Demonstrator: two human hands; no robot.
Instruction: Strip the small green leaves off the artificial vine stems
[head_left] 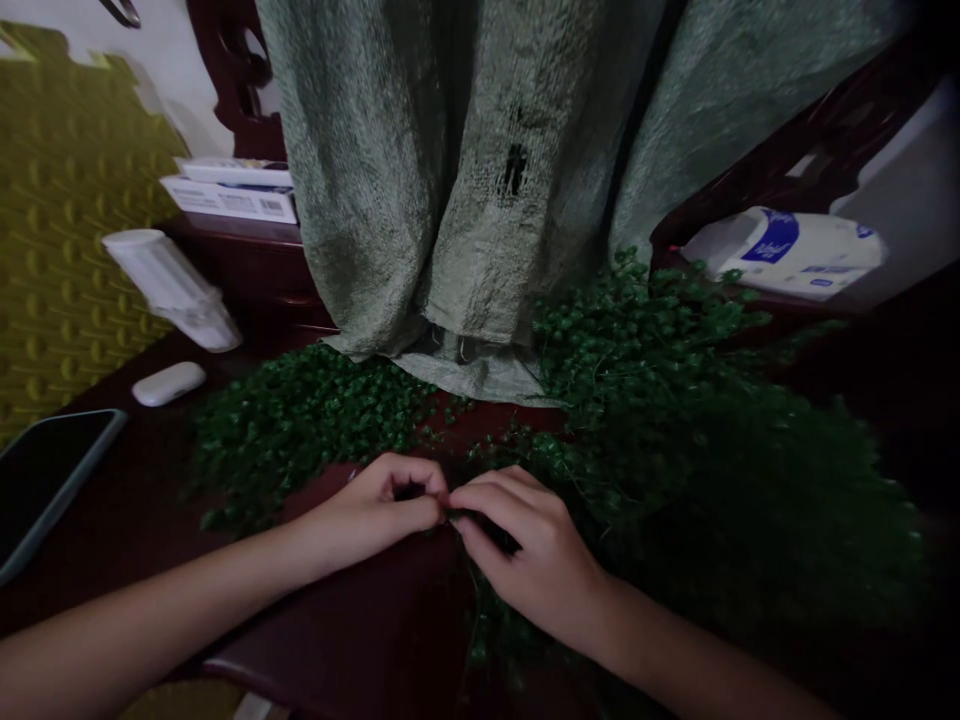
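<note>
— Dark red surface (360, 620) fills the lower part; what stands behind it?
— One grey-green woven cloth (487, 230); let us take it as landmark. At right of its lower edge, and nearer to us, spreads the larger green heap (660, 420); at its left front lies the smaller green heap (315, 400).
— Where are the hands?
— Both are in front of the cloth, their tips almost meeting. The left hand (397, 500) and the right hand (525, 540) each bring thumb and forefinger together; each grip seems to pinch the same thin green sprig (452, 514), mostly hidden.
— How would this sprig handle?
— I judge it very light, soft and easily torn. Better to hold the stem gently, without crushing leaves.
</note>
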